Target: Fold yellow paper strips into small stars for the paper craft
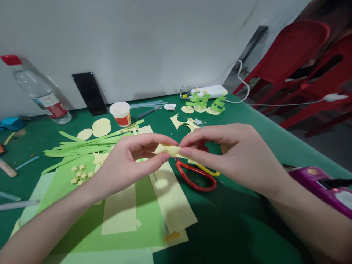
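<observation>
Left hand and right hand are both closed in a thumb-and-finger pinch on a folded pale yellow paper strip, held up between them over the green table. Scissors with red and yellow handles lie just below the right hand, and some tiny paper stars sit on a green sheet near the left wrist

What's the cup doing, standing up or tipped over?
Standing up: the cup rests on its narrower end on the green table, its open mouth facing up.
</observation>
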Motion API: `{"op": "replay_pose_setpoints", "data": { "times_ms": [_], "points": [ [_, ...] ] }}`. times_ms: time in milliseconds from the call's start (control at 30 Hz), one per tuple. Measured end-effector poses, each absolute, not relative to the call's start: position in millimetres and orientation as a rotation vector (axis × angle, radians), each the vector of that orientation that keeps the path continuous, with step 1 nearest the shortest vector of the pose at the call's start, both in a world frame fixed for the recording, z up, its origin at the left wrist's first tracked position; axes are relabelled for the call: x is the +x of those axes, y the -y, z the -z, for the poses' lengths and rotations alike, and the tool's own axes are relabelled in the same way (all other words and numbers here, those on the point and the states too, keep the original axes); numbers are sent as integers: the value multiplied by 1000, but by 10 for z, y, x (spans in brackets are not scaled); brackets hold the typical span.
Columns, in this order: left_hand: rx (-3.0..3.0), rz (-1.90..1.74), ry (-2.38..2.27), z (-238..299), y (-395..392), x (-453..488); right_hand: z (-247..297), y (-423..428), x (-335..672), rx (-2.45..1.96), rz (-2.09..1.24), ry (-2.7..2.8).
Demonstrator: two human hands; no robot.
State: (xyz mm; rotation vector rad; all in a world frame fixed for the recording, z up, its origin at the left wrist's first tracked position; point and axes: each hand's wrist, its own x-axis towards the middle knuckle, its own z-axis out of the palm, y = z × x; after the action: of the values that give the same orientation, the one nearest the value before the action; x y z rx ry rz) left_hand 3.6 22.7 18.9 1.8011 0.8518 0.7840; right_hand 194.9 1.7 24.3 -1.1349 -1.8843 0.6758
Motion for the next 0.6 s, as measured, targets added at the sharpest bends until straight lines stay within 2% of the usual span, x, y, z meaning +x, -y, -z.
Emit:
{"op": "replay_pose_setpoints", "data": {
  "times_ms": [600],
  "points": [
    [1665,-735,-876,-202,-232,58,-251,-14,1958,-1156,-703,1927]
  ]
}}
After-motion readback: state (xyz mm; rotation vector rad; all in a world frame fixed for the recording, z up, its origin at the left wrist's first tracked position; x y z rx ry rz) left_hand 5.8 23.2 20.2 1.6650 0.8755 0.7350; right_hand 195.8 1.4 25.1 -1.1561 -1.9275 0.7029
